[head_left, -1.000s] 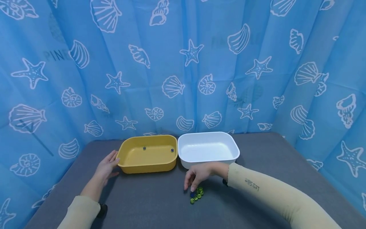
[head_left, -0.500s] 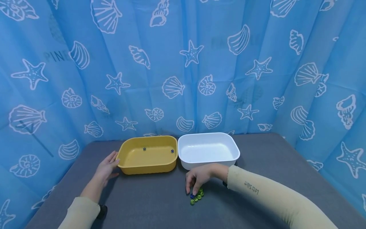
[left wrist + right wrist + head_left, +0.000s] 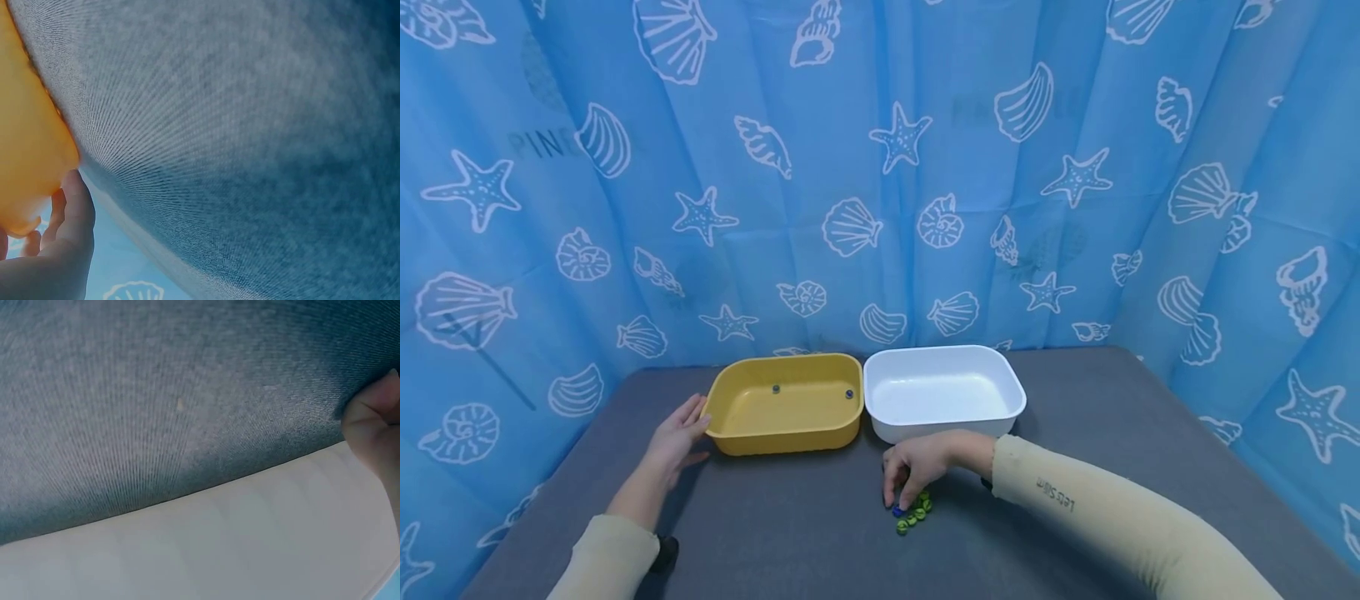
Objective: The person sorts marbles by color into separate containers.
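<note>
My left hand (image 3: 677,433) holds the left end of a yellow tub (image 3: 786,442), fingers against its outer wall and rim; in the left wrist view the left hand (image 3: 65,231) touches the tub's corner. My right hand (image 3: 917,467) reaches down to the table before the white tub (image 3: 943,354), thumb and index finger pinching a small blue marble-like ball (image 3: 897,512). Several green, dark-striped balls (image 3: 912,519) lie right beside it, partly under the hand. The right wrist view shows only part of the right hand (image 3: 375,419), with the ball out of sight.
Two small dark balls, one at the back (image 3: 777,389) and one at the right (image 3: 849,394), lie in the yellow tub. Both tubs stand side by side on the grey table (image 3: 790,525). Behind them hangs a blue shell-patterned curtain (image 3: 850,275).
My right hand has lowered slightly to the blue ball, its thumb and index finger coming together at it. The blue ball has shifted slightly left. The left hand stays on the yellow tub.
</note>
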Available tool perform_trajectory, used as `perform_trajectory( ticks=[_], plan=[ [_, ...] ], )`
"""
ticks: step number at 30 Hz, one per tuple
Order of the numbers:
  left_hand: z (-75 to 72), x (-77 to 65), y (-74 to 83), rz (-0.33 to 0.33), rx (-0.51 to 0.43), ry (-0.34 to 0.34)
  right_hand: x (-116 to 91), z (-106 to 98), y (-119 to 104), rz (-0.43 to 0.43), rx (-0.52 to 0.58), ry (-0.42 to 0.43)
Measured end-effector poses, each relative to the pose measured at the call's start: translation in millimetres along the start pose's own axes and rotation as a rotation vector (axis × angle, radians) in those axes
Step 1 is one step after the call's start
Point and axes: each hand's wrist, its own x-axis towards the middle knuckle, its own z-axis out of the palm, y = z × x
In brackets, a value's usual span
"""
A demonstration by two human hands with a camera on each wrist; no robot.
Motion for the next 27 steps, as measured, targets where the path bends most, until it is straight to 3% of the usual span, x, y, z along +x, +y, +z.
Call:
perform_trajectory(
  ticks=[6, 14, 22, 27],
  plan=[
    [0.2, 0.0, 1.1, -0.014, -0.001, 0.007, 0.9, 0.8, 0.0, 0.018, 0.008, 0.0],
    [-1.0, -2.2, 1.7, -0.006, 0.001, -0.015, 3.5, 2.1, -0.2, -0.062, -0.036, -0.017],
    [-1.0, -1.7, 1.1, -0.001, 0.0, -0.02, 1.9, 6.4, -2.0, -0.059, -0.023, 0.052],
    [-0.1, -1.5, 1.1, -0.007, 0.002, -0.009, 1.5, 6.2, -1.1, -0.056, 0.048, 0.073]
  ],
)
